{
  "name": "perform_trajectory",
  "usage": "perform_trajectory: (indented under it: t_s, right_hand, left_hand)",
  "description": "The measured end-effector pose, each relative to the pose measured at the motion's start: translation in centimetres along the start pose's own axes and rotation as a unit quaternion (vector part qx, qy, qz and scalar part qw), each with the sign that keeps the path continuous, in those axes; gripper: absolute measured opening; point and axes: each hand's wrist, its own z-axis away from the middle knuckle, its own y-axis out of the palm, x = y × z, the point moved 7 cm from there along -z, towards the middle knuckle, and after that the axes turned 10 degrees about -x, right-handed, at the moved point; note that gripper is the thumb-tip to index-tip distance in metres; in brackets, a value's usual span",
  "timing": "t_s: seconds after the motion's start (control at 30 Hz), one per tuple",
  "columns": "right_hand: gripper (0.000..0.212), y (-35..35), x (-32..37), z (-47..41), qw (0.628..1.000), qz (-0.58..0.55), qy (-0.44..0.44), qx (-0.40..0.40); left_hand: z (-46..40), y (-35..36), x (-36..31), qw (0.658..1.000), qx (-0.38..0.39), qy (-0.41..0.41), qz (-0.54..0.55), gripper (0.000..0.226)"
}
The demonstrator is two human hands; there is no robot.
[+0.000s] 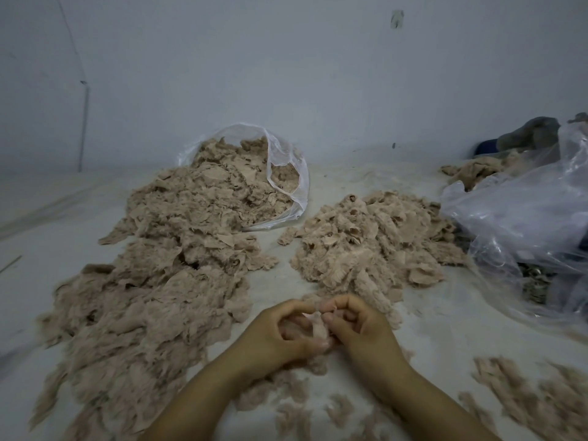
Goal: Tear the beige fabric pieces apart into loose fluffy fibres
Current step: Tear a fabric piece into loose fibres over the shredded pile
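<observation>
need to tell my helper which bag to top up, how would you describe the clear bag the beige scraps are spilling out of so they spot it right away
Start at the pale back wall and look down to the floor just left of centre. There a clear plastic bag lies on its side, mouth open toward the camera, feeding the long left-hand pile of beige scraps. The crumpled plastic bag on the right, by contrast, has no beige scraps spilling out.

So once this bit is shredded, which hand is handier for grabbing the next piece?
Probably the right hand. The smaller pile lies just beyond it, with a piece almost at its fingertips. The left hand would reach sideways to the big heap. Both now pinch the same scrap.
</observation>
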Motion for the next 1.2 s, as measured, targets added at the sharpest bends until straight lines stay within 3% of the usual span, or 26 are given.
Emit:
perform_trajectory:
  t_s: [0.07,0.1,0.27,0.37,0.53,0.63,0.73,0.83,0.9,1.0,1.1,1.13,1.2]
  right_hand:
    - [0.014,-0.1,0.0,-0.1,1.000,-0.012,0.005,0.001]
    - [0.013,0.0,0.0,-0.1,1.000,-0.026,0.010,0.004]
    - [0.015,-0.3,0.2,-0.2,0.999,-0.032,0.010,-0.002]
    - [0.040,-0.8,0.8,0.0,0.999,0.031,-0.019,-0.017]
    - [0.051,1.2,-0.5,0.8,0.994,0.003,0.073,0.085]
    - [0.038,1.4,-0.6,0.8,0.992,-0.022,0.089,0.088]
    - [0.017,0.8,-0.3,0.4,0.994,-0.048,0.077,0.061]
    - [0.023,0.9,0.4,0.5,0.995,-0.056,0.038,0.080]
    - [0.012,1.4,0.7,1.0,0.994,-0.033,0.015,0.101]
    - [0.018,0.6,1.0,0.3,0.999,-0.014,-0.022,0.029]
    - [0.048,-1.2,1.7,-1.1,0.989,-0.137,-0.034,-0.045]
    - [0.061,-1.5,1.6,-1.3,0.989,-0.140,-0.027,-0.048]
    - [0.064,-1.1,0.9,-1.1,0.997,-0.076,-0.015,-0.025]
  left_hand:
    - [-0.1,-0.3,-0.5,0.999,-0.017,0.030,0.012,0.014]
    - [-0.2,-0.7,-0.6,0.998,-0.035,0.036,0.025,0.013]
    - [-0.5,-2.2,-0.4,0.993,-0.095,0.016,0.070,0.030]
    - [-0.7,-2.3,-0.3,0.990,-0.102,0.008,0.096,0.033]
    - [-0.5,-1.7,-1.3,0.988,-0.119,0.094,0.019,0.030]
    - [-0.1,-1.5,-1.9,0.980,-0.129,0.148,-0.027,0.019]
    - [-0.3,-2.3,-1.7,0.974,-0.167,0.150,0.001,0.016]
    - [-0.4,-2.5,-1.8,0.976,-0.160,0.147,0.013,0.016]
    - [-0.4,-2.2,-1.7,0.981,-0.136,0.132,0.026,0.016]
    - [-0.6,-2.8,-1.1,0.981,-0.165,0.090,0.050,0.020]
    - [-1.0,-5.0,-0.6,0.969,-0.227,0.069,-0.077,0.021]
    - [-1.1,-5.3,-0.3,0.965,-0.210,0.056,-0.149,0.020]
    - [-1.1,-5.1,0.8,0.950,-0.125,0.014,-0.287,0.028]
